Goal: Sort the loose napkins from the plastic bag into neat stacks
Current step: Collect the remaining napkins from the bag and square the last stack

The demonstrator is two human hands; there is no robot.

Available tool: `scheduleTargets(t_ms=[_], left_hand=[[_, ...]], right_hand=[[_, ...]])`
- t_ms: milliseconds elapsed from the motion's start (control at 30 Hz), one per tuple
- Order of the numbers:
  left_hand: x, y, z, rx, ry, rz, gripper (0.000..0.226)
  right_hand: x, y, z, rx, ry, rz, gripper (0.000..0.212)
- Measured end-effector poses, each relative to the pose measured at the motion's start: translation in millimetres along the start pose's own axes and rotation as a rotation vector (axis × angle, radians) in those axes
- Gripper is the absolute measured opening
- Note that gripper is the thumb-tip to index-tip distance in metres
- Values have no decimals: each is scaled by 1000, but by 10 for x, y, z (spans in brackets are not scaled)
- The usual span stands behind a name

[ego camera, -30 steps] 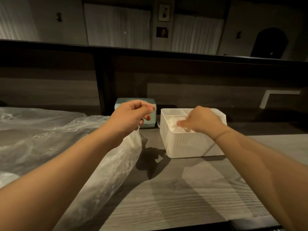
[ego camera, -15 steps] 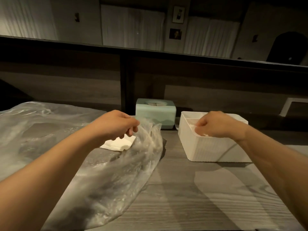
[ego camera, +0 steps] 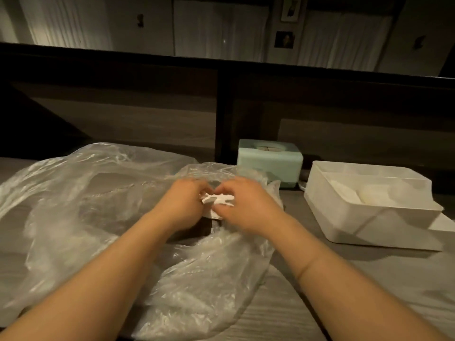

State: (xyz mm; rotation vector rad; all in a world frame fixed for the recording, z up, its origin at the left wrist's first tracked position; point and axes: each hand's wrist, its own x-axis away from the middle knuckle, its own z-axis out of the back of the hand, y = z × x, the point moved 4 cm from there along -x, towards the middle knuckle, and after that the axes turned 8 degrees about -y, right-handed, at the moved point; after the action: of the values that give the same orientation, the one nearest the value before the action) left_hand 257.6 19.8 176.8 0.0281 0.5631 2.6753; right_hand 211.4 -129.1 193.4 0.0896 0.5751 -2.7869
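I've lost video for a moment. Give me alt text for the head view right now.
Both hands, left hand and right hand, pinch a crumpled white napkin over the clear plastic bag on the wood-grain table. To the right sits a white divided bin; behind the bag stands a pale green tissue box.

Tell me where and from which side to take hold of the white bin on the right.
Grip the white bin by its near-left rim, coming from the left with the right hand, which along with the left hand now holds a napkin. The open top leaves a thin rim to pinch, and that side faces bare table; the green tissue box stands close behind its far-left corner.
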Motion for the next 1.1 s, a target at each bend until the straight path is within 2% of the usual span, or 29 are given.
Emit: scheduleTargets(t_ms=[67,133,333,433,500,533,567,600,700,767,867,967,1033,1100], left_hand=[[-16,-61,-53,42,-14,6,38],[-40,-114,-72,78,-18,6,36],[-32,-146,-68,82,-120,-64,44],[2,-182,-64,65,-148,-90,48],[11,-176,-50,46,-116,-130,39],[6,-176,-32,51,-74,-153,26],[5,-168,-1,79,-23,-172,16],[12,-166,26,136,14,-172,15],[50,-152,102,328,90,-165,13],[72,-154,112,497,101,-170,22],[40,-202,45,710,33,-156,41],[4,-271,-62,740,-41,-101,30],[-19,-307,-118,743,-57,-95,23],[-13,-285,-130,760,-72,-117,26]], right_hand=[[-54,72,-166,59,-56,-32,55],[-70,110,-240,66,-69,-52,62],[-105,68,-278,151,-18,3,40],[-87,93,-268,91,55,15,25],[-78,119,-232,16,115,8,17],[-64,125,-207,-34,142,0,15],[-42,124,-176,-92,169,-6,13],[-16,124,-147,-156,190,-10,13],[37,131,-108,-339,185,-31,26],[36,154,-105,-430,184,-62,21],[22,198,-80,-549,204,-123,18],[36,210,-90,-623,162,-180,25],[38,197,-122,-568,133,-171,28],[30,195,-144,-495,127,-154,25]])
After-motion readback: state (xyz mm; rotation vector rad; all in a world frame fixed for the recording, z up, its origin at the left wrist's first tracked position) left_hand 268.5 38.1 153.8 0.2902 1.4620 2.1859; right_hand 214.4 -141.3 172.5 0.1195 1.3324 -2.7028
